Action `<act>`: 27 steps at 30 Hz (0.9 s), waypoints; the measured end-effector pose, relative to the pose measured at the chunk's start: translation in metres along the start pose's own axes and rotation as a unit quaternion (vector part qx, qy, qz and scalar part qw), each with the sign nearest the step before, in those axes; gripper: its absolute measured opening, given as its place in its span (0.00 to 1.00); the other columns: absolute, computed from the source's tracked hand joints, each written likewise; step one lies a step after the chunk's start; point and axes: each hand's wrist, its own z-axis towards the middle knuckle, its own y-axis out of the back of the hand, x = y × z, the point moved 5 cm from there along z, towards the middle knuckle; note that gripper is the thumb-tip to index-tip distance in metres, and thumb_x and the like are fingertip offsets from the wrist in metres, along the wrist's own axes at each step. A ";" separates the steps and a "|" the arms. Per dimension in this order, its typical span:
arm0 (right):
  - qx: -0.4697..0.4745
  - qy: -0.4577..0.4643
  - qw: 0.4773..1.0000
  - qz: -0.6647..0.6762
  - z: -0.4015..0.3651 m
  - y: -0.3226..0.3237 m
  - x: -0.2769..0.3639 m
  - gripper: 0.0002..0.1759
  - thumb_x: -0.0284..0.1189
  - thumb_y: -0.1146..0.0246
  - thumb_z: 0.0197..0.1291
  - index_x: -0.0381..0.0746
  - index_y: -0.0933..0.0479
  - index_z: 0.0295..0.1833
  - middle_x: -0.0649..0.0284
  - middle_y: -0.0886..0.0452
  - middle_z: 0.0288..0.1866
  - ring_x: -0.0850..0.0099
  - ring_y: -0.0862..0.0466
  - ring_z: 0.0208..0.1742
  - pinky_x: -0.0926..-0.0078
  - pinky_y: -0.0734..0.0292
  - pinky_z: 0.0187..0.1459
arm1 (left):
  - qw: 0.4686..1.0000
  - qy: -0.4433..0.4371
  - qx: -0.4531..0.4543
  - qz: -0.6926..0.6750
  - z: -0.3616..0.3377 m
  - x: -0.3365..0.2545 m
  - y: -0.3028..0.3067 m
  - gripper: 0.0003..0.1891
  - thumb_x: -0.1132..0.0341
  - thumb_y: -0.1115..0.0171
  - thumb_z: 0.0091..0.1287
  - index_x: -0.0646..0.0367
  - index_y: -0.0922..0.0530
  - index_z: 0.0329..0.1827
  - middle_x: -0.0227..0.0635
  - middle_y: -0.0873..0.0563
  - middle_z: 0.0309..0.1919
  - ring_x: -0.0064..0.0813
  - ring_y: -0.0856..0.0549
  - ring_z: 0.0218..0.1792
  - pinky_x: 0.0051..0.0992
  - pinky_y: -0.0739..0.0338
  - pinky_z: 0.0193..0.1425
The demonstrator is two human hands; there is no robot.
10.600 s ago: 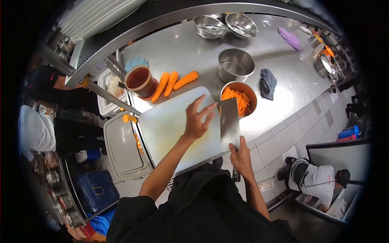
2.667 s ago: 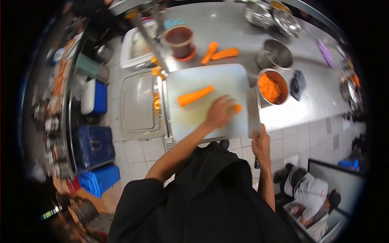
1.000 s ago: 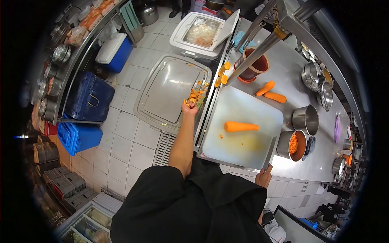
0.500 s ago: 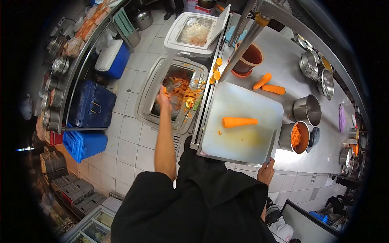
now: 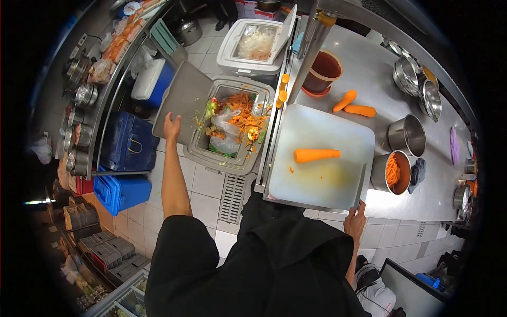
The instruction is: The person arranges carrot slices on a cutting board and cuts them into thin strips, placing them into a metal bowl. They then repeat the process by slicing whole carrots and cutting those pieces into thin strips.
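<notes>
My left hand (image 5: 171,128) is at the near edge of a grey bin lid (image 5: 185,98), its fingers closed on that edge, and the lid is tilted back to the left. Beside it the open bin (image 5: 232,165) holds orange peelings, vegetable scraps and plastic bags. At the near right corner of the white cutting board (image 5: 327,127), my right hand (image 5: 355,221) is closed around a knife (image 5: 364,185), whose blade lies along the board's right edge. A peeled carrot (image 5: 317,155) lies across the board, with small orange bits below it.
Two carrots (image 5: 360,111) lie behind the board near a brown bucket (image 5: 320,74). To the right stand a pot of carrot strips (image 5: 377,171) and a steel pot (image 5: 406,134). A white lidded container (image 5: 227,50) is behind the bin. Blue bins (image 5: 122,193) stand at left.
My left hand has moved left with the bin lid, which has swung wider and shows more of the bin's contents. My right hand stays at the knife. The carrot is still on the board.
</notes>
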 end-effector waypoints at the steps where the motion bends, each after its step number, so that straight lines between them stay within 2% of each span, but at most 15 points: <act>1: 0.001 0.004 1.000 0.005 0.001 -0.004 -0.007 0.20 0.25 0.45 0.76 0.35 0.34 0.70 0.37 0.14 0.56 0.51 0.09 0.37 0.60 0.16 0.32 | 0.999 -0.008 -0.026 0.041 0.008 0.016 0.005 0.35 0.50 0.31 0.70 0.60 0.27 0.76 0.52 0.17 0.66 0.45 0.16 0.65 0.36 0.25 0.70; 2: -0.001 0.001 1.000 0.007 0.000 -0.003 -0.005 0.20 0.25 0.45 0.76 0.35 0.34 0.70 0.37 0.14 0.56 0.51 0.09 0.37 0.60 0.16 0.32 | 0.995 -0.017 -0.051 0.081 0.014 0.023 0.006 0.39 0.49 0.30 0.69 0.61 0.30 0.78 0.54 0.19 0.69 0.47 0.18 0.67 0.36 0.26 0.71; 4: 0.025 -0.032 0.997 0.067 -0.001 0.006 0.006 0.21 0.22 0.44 0.74 0.32 0.32 0.70 0.32 0.16 0.56 0.35 0.15 0.57 0.47 0.21 0.55 | 0.999 0.009 -0.032 0.043 0.000 0.008 0.022 0.41 0.51 0.29 0.68 0.61 0.33 0.79 0.56 0.23 0.72 0.48 0.23 0.73 0.38 0.30 0.75; 5: 0.010 -0.048 0.997 0.064 0.000 0.006 -0.007 0.21 0.22 0.44 0.74 0.32 0.32 0.70 0.32 0.16 0.56 0.35 0.15 0.57 0.47 0.21 0.55 | 0.999 0.020 -0.017 0.023 -0.006 0.001 0.024 0.41 0.52 0.28 0.67 0.61 0.33 0.79 0.56 0.23 0.72 0.47 0.24 0.74 0.38 0.31 0.76; 7: 0.006 0.018 1.000 0.019 0.003 -0.002 -0.030 0.21 0.26 0.44 0.77 0.36 0.34 0.71 0.45 0.12 0.40 0.61 0.16 0.20 0.64 0.16 0.23 | 1.000 0.022 -0.019 0.010 0.019 0.041 0.010 0.43 0.52 0.26 0.67 0.61 0.34 0.81 0.53 0.22 0.73 0.44 0.22 0.72 0.39 0.29 0.74; 8: -0.008 0.002 1.000 0.017 0.002 0.004 -0.034 0.21 0.26 0.44 0.77 0.36 0.34 0.71 0.45 0.12 0.40 0.61 0.16 0.20 0.64 0.16 0.23 | 0.998 0.041 0.023 -0.029 0.017 0.040 0.005 0.44 0.51 0.26 0.66 0.60 0.35 0.82 0.52 0.21 0.72 0.44 0.21 0.71 0.40 0.29 0.75; 9: -0.007 0.019 1.000 0.023 0.003 0.005 -0.031 0.21 0.26 0.44 0.77 0.35 0.34 0.71 0.46 0.13 0.37 0.62 0.16 0.20 0.64 0.17 0.23 | 0.998 0.049 0.015 0.036 -0.004 0.008 0.006 0.36 0.54 0.29 0.70 0.61 0.28 0.77 0.49 0.16 0.66 0.41 0.16 0.66 0.38 0.25 0.71; 10: -0.005 0.037 0.999 0.031 0.003 0.004 -0.026 0.21 0.27 0.44 0.77 0.34 0.34 0.71 0.47 0.14 0.34 0.63 0.16 0.20 0.64 0.18 0.22 | 0.998 0.039 0.025 0.035 -0.025 -0.018 -0.006 0.36 0.54 0.29 0.70 0.61 0.28 0.77 0.49 0.16 0.66 0.41 0.16 0.66 0.38 0.25 0.71; 13: 0.020 -0.006 0.997 0.073 0.003 0.018 -0.008 0.20 0.27 0.45 0.78 0.32 0.33 0.69 0.48 0.15 0.30 0.63 0.16 0.18 0.63 0.20 0.21 | 0.978 -0.203 0.022 -0.045 -0.124 -0.150 -0.043 0.15 0.62 0.36 0.77 0.60 0.16 0.60 0.40 0.09 0.50 0.31 0.10 0.48 0.30 0.17 0.54; 15: 0.047 -0.046 0.994 0.091 0.002 0.024 -0.004 0.19 0.27 0.45 0.78 0.32 0.33 0.69 0.49 0.16 0.27 0.63 0.17 0.17 0.63 0.21 0.21 | 0.951 -0.224 0.172 -0.128 -0.206 -0.223 -0.091 0.11 0.64 0.34 0.76 0.57 0.14 0.55 0.37 0.08 0.47 0.31 0.10 0.45 0.31 0.17 0.52; 16: 0.055 -0.044 0.993 0.090 0.003 0.026 -0.003 0.18 0.28 0.45 0.79 0.32 0.34 0.68 0.50 0.17 0.25 0.63 0.17 0.17 0.63 0.22 0.21 | 0.905 -0.323 0.223 -0.163 -0.237 -0.245 -0.123 0.10 0.65 0.34 0.75 0.55 0.13 0.56 0.37 0.08 0.47 0.31 0.10 0.45 0.32 0.17 0.52; 19: 0.062 -0.027 0.995 0.079 0.006 0.024 -0.012 0.17 0.27 0.46 0.79 0.33 0.34 0.67 0.52 0.19 0.22 0.61 0.17 0.17 0.62 0.23 0.21 | 0.842 -0.385 0.378 0.006 -0.317 -0.304 -0.167 0.16 0.57 0.37 0.76 0.55 0.14 0.59 0.45 0.09 0.47 0.44 0.10 0.44 0.38 0.17 0.52; 22: 0.042 0.016 0.998 0.053 0.007 0.019 -0.024 0.17 0.26 0.47 0.78 0.34 0.35 0.67 0.51 0.20 0.21 0.58 0.16 0.18 0.57 0.22 0.23 | 0.802 -0.343 0.469 0.136 -0.328 -0.305 -0.201 0.17 0.57 0.38 0.76 0.56 0.16 0.61 0.48 0.09 0.41 0.47 0.09 0.40 0.39 0.16 0.49; 23: 0.023 0.048 0.998 0.039 0.008 0.018 -0.025 0.17 0.25 0.47 0.78 0.34 0.35 0.67 0.49 0.19 0.21 0.54 0.16 0.18 0.54 0.22 0.24 | 0.795 -0.326 0.503 0.091 -0.327 -0.299 -0.208 0.20 0.55 0.35 0.75 0.56 0.18 0.63 0.47 0.09 0.34 0.45 0.09 0.38 0.39 0.16 0.49; 27: 0.018 0.035 0.999 0.022 0.004 0.022 -0.006 0.17 0.24 0.46 0.76 0.33 0.35 0.67 0.42 0.17 0.26 0.43 0.15 0.25 0.46 0.22 0.32 | 0.812 -0.239 0.530 0.056 -0.363 -0.300 -0.200 0.21 0.55 0.29 0.70 0.56 0.18 0.61 0.46 0.09 0.33 0.43 0.08 0.39 0.38 0.16 0.50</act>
